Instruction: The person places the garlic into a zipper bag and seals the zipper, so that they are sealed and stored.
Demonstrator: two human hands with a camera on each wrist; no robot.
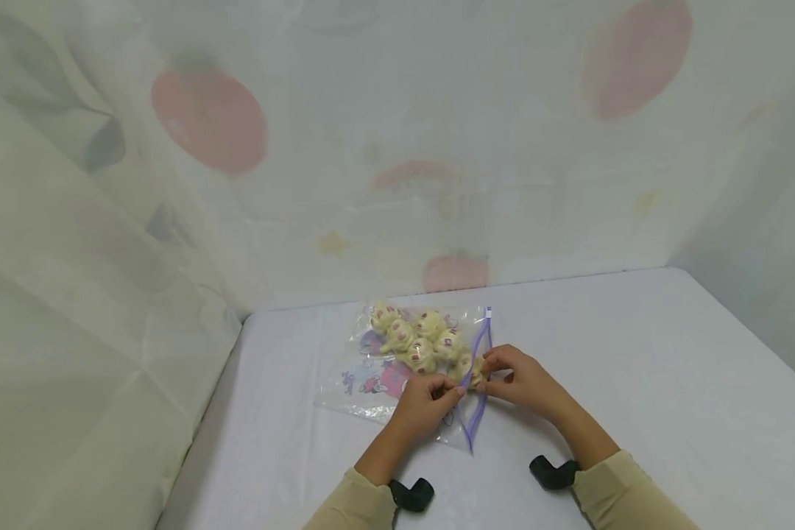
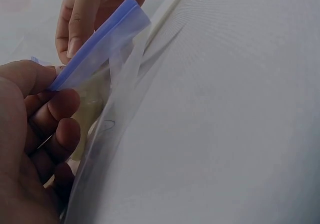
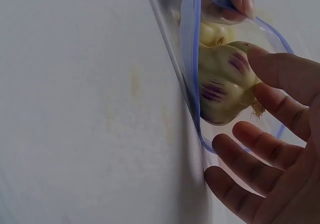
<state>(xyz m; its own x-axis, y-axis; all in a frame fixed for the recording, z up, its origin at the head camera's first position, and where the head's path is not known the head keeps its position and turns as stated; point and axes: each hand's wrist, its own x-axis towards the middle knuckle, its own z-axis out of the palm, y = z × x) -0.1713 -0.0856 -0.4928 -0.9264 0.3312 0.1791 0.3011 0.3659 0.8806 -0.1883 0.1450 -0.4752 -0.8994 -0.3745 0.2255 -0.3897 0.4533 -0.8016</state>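
A clear zip bag with a purple zip edge and coloured prints lies on the table, holding several pale garlic bulbs. My left hand pinches the near side of the bag's mouth between thumb and index finger. At that mouth, my right hand holds one garlic bulb with thumb and index finger. Purple streaks and a tuft of dry roots show on this bulb, which sits within the parted zip edges. The right hand's other fingers are spread beside the bag's opening.
A white cloth covers the table. Behind it hangs a pale curtain printed with fruit and stars, and another curtain drops along the left side. Black curved pieces are worn at both wrists.
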